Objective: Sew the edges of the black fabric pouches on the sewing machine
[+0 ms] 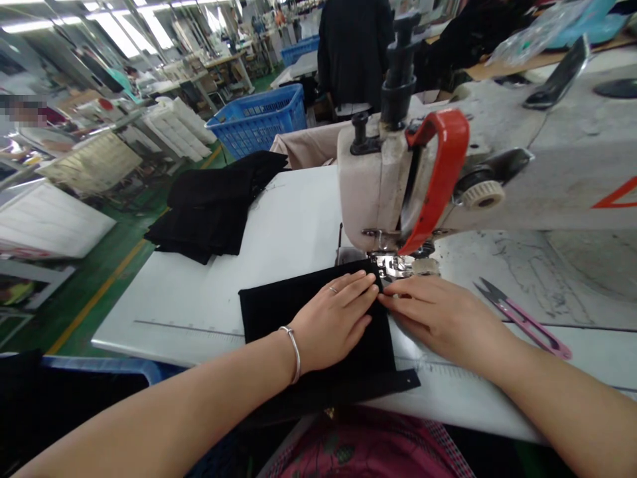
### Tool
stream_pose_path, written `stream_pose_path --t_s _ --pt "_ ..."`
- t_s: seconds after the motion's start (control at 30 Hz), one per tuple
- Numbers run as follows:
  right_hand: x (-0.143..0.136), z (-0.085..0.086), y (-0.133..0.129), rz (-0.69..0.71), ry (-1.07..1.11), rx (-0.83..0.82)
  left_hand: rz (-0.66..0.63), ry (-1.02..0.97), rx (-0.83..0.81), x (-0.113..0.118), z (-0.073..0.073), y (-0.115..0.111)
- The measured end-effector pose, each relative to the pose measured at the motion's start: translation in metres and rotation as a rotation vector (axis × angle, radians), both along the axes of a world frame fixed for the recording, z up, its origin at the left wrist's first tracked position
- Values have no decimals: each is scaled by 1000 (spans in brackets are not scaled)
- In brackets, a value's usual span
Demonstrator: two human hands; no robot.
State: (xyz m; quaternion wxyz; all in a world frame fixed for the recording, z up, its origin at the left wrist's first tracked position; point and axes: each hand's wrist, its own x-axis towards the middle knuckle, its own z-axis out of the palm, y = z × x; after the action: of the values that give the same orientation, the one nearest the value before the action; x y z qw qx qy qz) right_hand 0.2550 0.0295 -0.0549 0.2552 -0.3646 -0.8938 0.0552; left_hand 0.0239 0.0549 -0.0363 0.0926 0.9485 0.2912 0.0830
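Observation:
Black fabric point(279, 302) lies on the white sewing table, its upper right corner at the presser foot point(393, 264) of the sewing machine point(368, 186). My left hand point(333, 318), with a ring and a bracelet at the wrist, rests flat on the fabric, fingers stretched toward the foot. Just right of it, my right hand point(432, 312) touches the fabric's right edge with its fingertips, close below the foot. Its fingers are extended and lie close together. A black strip point(398, 380) sticks out at the fabric's lower edge.
Pink-handled thread snips point(527, 320) lie right of my right hand. A stack of black fabric pieces point(209, 206) sits at the table's far left. Blue baskets point(263, 119) stand behind the table and at the lower left point(99, 364). A person in black point(353, 53) is beyond the machine.

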Motion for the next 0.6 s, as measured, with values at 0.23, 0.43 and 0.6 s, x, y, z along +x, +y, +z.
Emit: stream_pose_path --t_s 0.23,0.43,0.6 --pt "1 20 -3 70 132 -315 -47 104 -91 -6 19 10" --pt "1 29 -11 321 34 -544 -40 39 -200 -14 36 -48" --pt "1 35 -13 313 12 -565 -35 13 -108 -8 24 -64"
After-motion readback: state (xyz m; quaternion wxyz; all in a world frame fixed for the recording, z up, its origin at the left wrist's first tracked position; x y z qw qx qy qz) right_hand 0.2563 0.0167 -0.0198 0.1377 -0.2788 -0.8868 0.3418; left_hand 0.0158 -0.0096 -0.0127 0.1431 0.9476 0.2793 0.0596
